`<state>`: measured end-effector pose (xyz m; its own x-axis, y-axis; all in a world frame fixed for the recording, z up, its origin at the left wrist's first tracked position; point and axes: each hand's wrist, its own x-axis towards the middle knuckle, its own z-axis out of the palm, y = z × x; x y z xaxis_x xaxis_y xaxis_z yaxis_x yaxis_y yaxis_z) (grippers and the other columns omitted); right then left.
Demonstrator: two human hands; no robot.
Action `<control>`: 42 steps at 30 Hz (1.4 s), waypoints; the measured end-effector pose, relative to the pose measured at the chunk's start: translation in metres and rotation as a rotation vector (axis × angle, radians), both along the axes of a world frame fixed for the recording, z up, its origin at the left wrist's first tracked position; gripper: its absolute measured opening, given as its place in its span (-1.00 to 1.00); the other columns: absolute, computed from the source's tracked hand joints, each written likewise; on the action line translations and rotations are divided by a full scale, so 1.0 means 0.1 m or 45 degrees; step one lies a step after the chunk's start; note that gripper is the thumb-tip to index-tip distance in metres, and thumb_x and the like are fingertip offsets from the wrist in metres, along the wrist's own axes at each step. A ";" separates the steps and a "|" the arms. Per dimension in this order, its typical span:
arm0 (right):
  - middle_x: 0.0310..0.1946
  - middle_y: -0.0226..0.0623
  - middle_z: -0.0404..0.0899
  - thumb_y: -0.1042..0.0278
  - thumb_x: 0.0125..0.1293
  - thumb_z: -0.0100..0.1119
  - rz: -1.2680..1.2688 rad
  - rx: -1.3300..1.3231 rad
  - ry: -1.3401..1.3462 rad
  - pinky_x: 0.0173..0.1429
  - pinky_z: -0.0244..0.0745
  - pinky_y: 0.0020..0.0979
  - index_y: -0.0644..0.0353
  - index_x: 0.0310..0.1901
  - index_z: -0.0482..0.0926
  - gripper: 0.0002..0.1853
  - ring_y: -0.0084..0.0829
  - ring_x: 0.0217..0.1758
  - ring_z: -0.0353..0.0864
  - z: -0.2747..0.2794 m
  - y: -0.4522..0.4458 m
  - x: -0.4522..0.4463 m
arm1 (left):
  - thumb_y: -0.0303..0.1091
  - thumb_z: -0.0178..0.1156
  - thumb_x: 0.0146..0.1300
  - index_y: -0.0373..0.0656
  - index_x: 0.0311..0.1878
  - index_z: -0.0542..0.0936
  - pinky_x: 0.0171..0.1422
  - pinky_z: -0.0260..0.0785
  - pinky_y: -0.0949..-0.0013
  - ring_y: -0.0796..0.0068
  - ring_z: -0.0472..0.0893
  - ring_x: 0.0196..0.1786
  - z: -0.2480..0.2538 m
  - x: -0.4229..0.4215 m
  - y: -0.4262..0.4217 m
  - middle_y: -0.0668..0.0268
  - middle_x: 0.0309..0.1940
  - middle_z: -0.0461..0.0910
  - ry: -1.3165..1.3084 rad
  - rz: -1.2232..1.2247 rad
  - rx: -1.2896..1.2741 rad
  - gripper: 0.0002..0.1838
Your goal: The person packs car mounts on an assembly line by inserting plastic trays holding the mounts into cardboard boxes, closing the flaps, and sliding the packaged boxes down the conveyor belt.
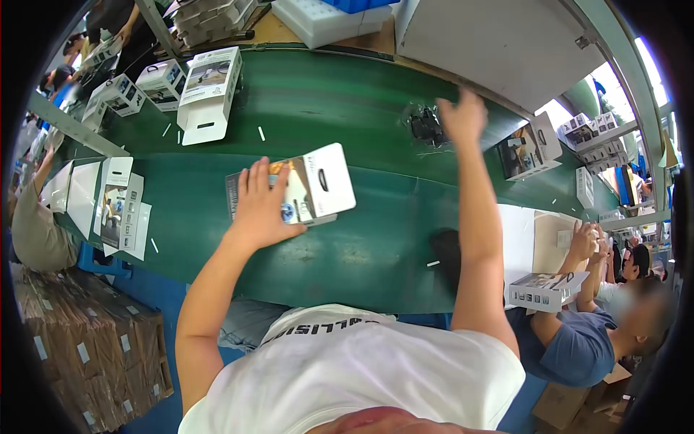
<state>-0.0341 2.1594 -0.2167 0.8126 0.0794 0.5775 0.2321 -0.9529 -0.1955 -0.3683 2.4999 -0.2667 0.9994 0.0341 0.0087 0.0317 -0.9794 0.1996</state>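
Note:
Across a printed product box [318, 184] lies my left hand [264, 206], fingers over its far side and thumb at its near edge. The box rests on its side on the green work surface, and its white end flap with a black handle slot sticks out to the right. My right hand [466, 119] is raised farther away, slightly blurred, with the thumb apart from the fingers and nothing visible in it. Just left of it, a clear plastic bag with black parts [426, 126] lies on the green belt; whether the hand touches it I cannot tell.
An opened box [210, 90] and several similar boxes [163, 83] stand at the far left. Another box [531, 148] stands at the right. A co-worker [578, 340] sits at right beside a box [546, 289]. Stacked brown cartons [94, 347] are at lower left.

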 end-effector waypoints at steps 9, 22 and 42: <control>-0.42 -0.33 0.69 0.04 0.50 0.38 0.454 1.048 1.139 -0.42 0.49 -0.34 0.35 -0.17 0.75 -0.58 -0.48 -0.43 0.65 -0.83 -0.19 -0.05 | 0.14 0.69 -0.09 -0.20 0.73 0.20 0.81 -0.13 -0.34 -0.30 0.17 0.72 -0.15 -0.30 0.72 -0.23 0.64 0.23 -0.366 0.195 -0.230 0.36; -0.08 0.27 0.76 0.20 0.56 0.30 0.618 0.807 1.211 0.05 0.70 0.01 0.66 0.31 0.30 -0.35 0.14 -0.08 0.83 -0.57 1.40 -2.67 | 0.09 0.77 -0.26 -0.15 0.76 0.14 0.83 -0.18 -0.42 -0.31 0.13 0.75 -0.09 -0.59 1.05 -0.21 0.68 0.16 -0.184 -0.019 -0.073 0.50; 0.36 0.35 0.55 -0.05 0.48 0.39 0.668 -0.031 0.610 0.61 0.35 0.20 0.53 0.46 0.37 -0.17 0.17 0.54 0.51 -0.38 1.89 -2.75 | 0.13 0.76 -0.26 -0.10 0.70 0.29 0.83 -0.20 -0.41 -0.25 0.13 0.76 -0.13 -0.70 1.60 -0.16 0.67 0.20 -0.140 -0.083 -0.083 0.40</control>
<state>-0.3092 2.3484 -0.2542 0.8278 0.5379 0.1596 0.5553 -0.7444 -0.3708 -0.4387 2.6604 -0.2794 0.9927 -0.0271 0.1178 -0.0574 -0.9636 0.2613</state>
